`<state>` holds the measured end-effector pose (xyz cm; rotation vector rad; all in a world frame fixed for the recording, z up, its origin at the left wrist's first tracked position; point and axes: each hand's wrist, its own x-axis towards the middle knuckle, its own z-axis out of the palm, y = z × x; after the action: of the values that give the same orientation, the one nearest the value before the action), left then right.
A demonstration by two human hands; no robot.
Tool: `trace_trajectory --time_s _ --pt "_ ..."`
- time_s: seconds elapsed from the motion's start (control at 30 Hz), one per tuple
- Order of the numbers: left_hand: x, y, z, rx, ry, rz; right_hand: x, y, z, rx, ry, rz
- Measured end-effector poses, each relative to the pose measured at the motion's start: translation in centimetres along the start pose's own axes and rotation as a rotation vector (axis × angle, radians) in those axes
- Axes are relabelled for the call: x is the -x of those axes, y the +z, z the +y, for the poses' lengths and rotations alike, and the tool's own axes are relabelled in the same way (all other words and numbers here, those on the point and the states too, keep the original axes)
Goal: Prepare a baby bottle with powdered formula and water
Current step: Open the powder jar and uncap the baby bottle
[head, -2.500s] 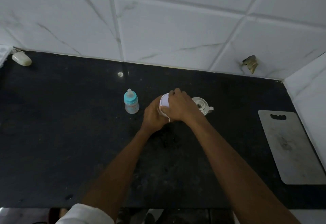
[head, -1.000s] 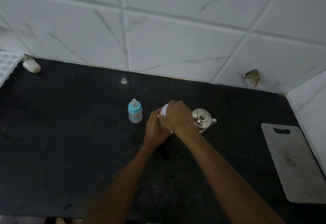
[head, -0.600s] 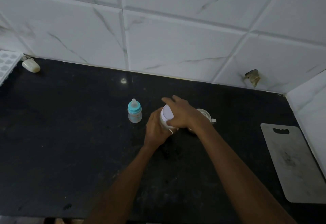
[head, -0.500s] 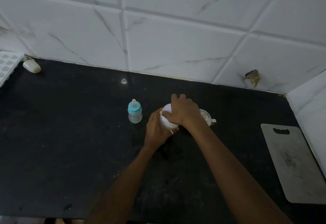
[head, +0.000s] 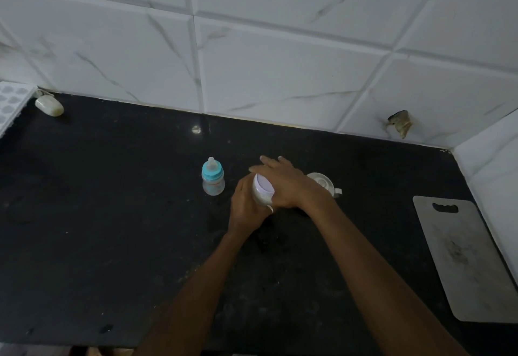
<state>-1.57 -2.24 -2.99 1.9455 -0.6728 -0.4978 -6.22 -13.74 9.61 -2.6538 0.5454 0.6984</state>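
Observation:
A small baby bottle (head: 213, 180) with a teal collar and clear teat stands upright on the black counter (head: 112, 229). Just right of it, my left hand (head: 246, 207) grips the side of a small jar (head: 262, 193) with a pale lilac lid. My right hand (head: 286, 183) lies over the top of the lid, fingers spread toward the left. The jar's body is mostly hidden by both hands. A small steel kettle (head: 325, 184) with a white lid sits behind my right wrist, partly covered.
A grey cutting board (head: 471, 260) lies at the counter's right edge. A pale soap bar (head: 49, 105) and the corner of a white moulded tray (head: 11, 103) sit at the far left. White marble tiles form the back wall, with a chipped hole (head: 400, 123).
My right hand has shifted its grip over the jar lid several times, lifting its fingers and setting them down again. The left hand stays on the jar. The bottle has not moved.

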Motion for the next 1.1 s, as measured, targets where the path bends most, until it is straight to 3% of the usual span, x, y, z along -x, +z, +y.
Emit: trace_trajectory --time_s 0.1,0.27,0.37,0.53,0.6,0.8,0.93,1.1 --pt "0.3 -0.1 0.0 0.015 0.008 0.006 0.1 -0.2 -0.3 -0.092 0.093 0.083" --pt "-0.2 0.3 0.1 -0.048 0.001 -0.053 -0.5 0.4 -2.4 0.052 0.363 0.317" --pt "-0.4 0.4 -0.2 -0.078 0.037 -0.039 -0.7 1.4 -2.8 0.107 0.295 0.324" --pt "0.1 0.3 -0.4 -0.029 0.019 -0.003 0.0 0.4 -1.3 -0.005 0.02 0.042" --pt "0.0 0.3 -0.7 -0.021 0.022 0.01 0.2 0.5 -1.0 -0.033 0.05 0.07" --pt "-0.5 0.6 -0.8 -0.105 -0.008 -0.044 -0.2 1.4 -2.3 0.019 0.358 0.428" --pt "-0.5 0.8 -0.7 -0.121 -0.007 -0.047 -0.8 2.4 -2.7 0.051 0.392 0.442" --pt "-0.3 0.3 -0.1 -0.105 0.079 0.003 -0.3 2.7 -2.7 -0.018 0.279 0.362"
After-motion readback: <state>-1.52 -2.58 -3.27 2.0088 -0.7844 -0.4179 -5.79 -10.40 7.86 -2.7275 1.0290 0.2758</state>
